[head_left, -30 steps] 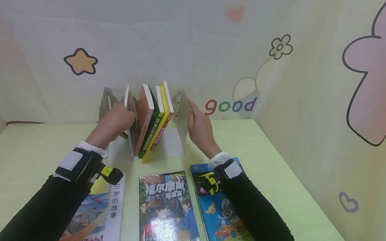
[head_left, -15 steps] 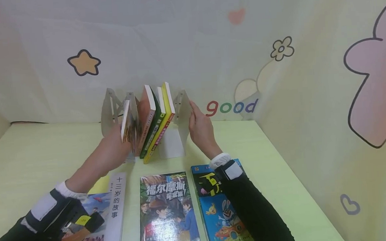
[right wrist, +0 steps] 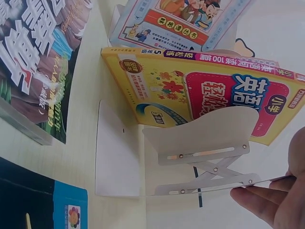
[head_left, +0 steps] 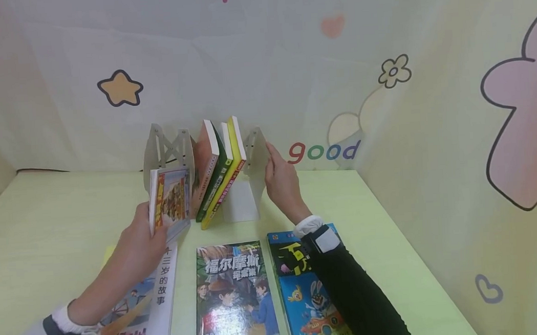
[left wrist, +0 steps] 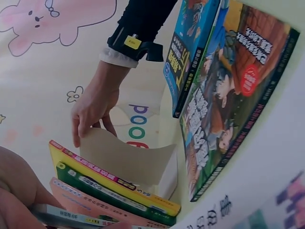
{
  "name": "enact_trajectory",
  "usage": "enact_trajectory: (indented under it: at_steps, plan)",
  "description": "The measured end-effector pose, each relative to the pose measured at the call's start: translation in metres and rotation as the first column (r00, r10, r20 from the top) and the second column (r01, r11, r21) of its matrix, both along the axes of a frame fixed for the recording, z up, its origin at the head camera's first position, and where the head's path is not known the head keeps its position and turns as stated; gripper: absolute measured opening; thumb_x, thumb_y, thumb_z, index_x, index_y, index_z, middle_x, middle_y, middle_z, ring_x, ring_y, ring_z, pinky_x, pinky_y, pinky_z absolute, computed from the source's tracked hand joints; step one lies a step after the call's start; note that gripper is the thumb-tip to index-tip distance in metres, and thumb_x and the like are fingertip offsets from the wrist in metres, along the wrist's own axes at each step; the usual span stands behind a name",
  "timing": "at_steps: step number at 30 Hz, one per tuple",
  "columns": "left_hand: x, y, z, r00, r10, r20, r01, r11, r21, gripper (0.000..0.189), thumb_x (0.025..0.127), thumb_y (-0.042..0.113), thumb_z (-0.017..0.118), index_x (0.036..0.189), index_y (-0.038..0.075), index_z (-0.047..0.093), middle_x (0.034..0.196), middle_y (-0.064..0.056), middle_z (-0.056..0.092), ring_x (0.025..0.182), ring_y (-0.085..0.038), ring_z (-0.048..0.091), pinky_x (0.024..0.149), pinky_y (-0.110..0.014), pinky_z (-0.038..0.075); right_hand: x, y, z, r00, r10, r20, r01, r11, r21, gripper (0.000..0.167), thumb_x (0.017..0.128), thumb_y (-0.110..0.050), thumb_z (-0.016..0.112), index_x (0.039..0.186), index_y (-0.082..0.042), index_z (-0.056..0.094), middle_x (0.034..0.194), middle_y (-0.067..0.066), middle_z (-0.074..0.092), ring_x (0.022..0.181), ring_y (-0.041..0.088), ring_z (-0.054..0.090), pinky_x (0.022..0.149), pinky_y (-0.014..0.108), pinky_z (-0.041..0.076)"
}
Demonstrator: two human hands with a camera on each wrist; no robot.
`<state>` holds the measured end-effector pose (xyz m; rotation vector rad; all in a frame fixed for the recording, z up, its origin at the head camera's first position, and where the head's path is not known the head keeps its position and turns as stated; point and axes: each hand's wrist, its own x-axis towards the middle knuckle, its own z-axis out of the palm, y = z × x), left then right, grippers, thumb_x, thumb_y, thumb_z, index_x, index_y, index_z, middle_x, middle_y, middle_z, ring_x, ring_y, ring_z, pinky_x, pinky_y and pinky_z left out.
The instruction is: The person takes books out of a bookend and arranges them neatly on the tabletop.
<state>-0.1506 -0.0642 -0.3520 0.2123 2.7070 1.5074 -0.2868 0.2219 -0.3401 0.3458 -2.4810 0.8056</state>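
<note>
My left hand [head_left: 139,242] grips a thin book [head_left: 174,199] with a light blue, pictured cover, held tilted at the front left of a beige metal expanding bookend [head_left: 259,160]. Fingers and thumb of my right hand [head_left: 282,184] pinch the edge of the bookend's right panel, as the right wrist view [right wrist: 271,195] shows. Between the panels lean a salmon book [head_left: 206,176], a green book [head_left: 214,186] and a yellow book [head_left: 224,193], tilted to the right. In the left wrist view, the held book [left wrist: 66,217] shows mostly its spine.
Flat on the pale green table [head_left: 60,226] in front lie a large white-edged book [head_left: 159,307], partly under my left arm, a dark pictured book [head_left: 235,297], and a blue book [head_left: 316,303], partly under my right arm. A printed curtain [head_left: 262,60] stands behind.
My left hand has drawn the thin book out of the bookend's left side, toward me, turning its cover into view. My right hand stays at the right panel.
</note>
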Motion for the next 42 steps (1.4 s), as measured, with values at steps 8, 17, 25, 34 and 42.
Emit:
enact_trajectory:
  at_steps: [8, 17, 25, 34, 42]
  plan:
    - [0.008, -0.011, -0.011, 0.998, 0.051, -0.031, -0.050, 0.998, 0.042, 0.060, 0.110, 0.012, 0.044, 0.159, -0.006, 0.014, 0.147, -0.040, 0.042, 0.103, -0.050, 0.065, 0.065, -0.045, 0.063, 0.000, 0.000, -0.001, 1.000, -0.007, 0.000, 0.007, 1.000, 0.000, 0.045, 0.111, -0.014, 0.046, 0.155, -0.005, 0.046, 0.060, 0.006, 0.047, 0.046, 0.021, 0.044, 0.046, 0.024, 0.034]
    - [0.021, -0.030, -0.014, 0.997, 0.075, 0.034, -0.077, 0.995, 0.067, 0.063, 0.111, 0.018, 0.044, 0.161, -0.003, 0.012, 0.154, -0.034, 0.038, 0.126, -0.056, 0.053, 0.088, -0.062, 0.057, 0.000, 0.000, 0.000, 1.000, -0.002, 0.006, 0.002, 1.000, -0.007, 0.045, 0.111, -0.014, 0.047, 0.155, -0.005, 0.046, 0.060, 0.006, 0.047, 0.046, 0.021, 0.044, 0.046, 0.024, 0.034]
    - [0.035, -0.048, -0.014, 0.981, 0.069, 0.182, -0.086, 0.992, 0.089, 0.072, 0.112, 0.029, 0.044, 0.164, 0.005, 0.001, 0.158, -0.029, 0.034, 0.133, -0.055, 0.047, 0.092, -0.074, 0.047, 0.000, 0.001, 0.000, 1.000, 0.008, 0.025, -0.007, 1.000, -0.024, 0.047, 0.111, -0.016, 0.048, 0.156, -0.007, 0.044, 0.062, 0.006, 0.050, 0.048, 0.020, 0.047, 0.049, 0.023, 0.039]
    - [0.050, -0.076, -0.015, 0.968, 0.018, 0.252, -0.055, 0.988, 0.141, 0.080, 0.109, 0.051, 0.042, 0.167, 0.015, -0.001, 0.160, -0.026, 0.035, 0.128, -0.047, 0.055, 0.090, -0.075, 0.048, 0.001, 0.001, 0.001, 0.999, 0.012, 0.031, -0.011, 0.999, -0.039, 0.046, 0.111, -0.015, 0.048, 0.155, -0.006, 0.046, 0.062, 0.006, 0.050, 0.048, 0.020, 0.046, 0.049, 0.022, 0.038]
    - [0.056, -0.091, -0.013, 0.956, 0.032, 0.291, -0.077, 0.987, 0.143, 0.079, 0.108, 0.053, 0.042, 0.166, 0.012, 0.009, 0.155, -0.024, 0.045, 0.119, -0.032, 0.063, 0.094, -0.070, 0.050, -0.001, 0.001, 0.002, 1.000, 0.024, -0.003, -0.024, 0.999, -0.037, 0.045, 0.110, -0.014, 0.049, 0.153, -0.003, 0.048, 0.062, 0.006, 0.050, 0.048, 0.021, 0.044, 0.048, 0.023, 0.037]
